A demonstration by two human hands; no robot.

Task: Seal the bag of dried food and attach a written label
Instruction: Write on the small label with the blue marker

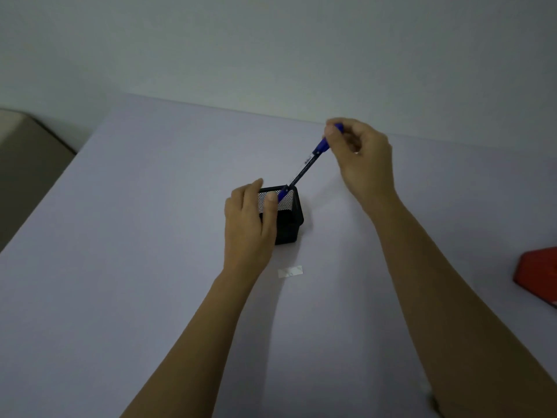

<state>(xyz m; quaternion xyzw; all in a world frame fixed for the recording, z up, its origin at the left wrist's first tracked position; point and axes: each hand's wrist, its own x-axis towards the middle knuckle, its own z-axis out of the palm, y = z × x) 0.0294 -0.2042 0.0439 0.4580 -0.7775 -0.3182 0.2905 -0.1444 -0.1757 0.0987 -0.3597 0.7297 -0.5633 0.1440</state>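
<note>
The right hand (360, 164) is raised above the middle of the surface (120, 267), forearm stretched forward, its grip pinched on the top end of a blue pen (313, 156). The pen slants down and to the left, its lower end inside a black mesh pen holder (289, 217). The left hand (250, 224) reaches in from the near edge, its grip closed around the holder's left side with the thumb over the rim. The holder stands near the middle of the surface. A small white label (290, 271) lies flat just nearer than the holder, apart from it. A red object (539, 274) sits at the right edge, partly out of view. The surface is pale lilac, its far edge meeting a plain light wall (271, 49). A beige piece of furniture (27, 164) shows beyond the left edge. The bag of dried food does not show.
</note>
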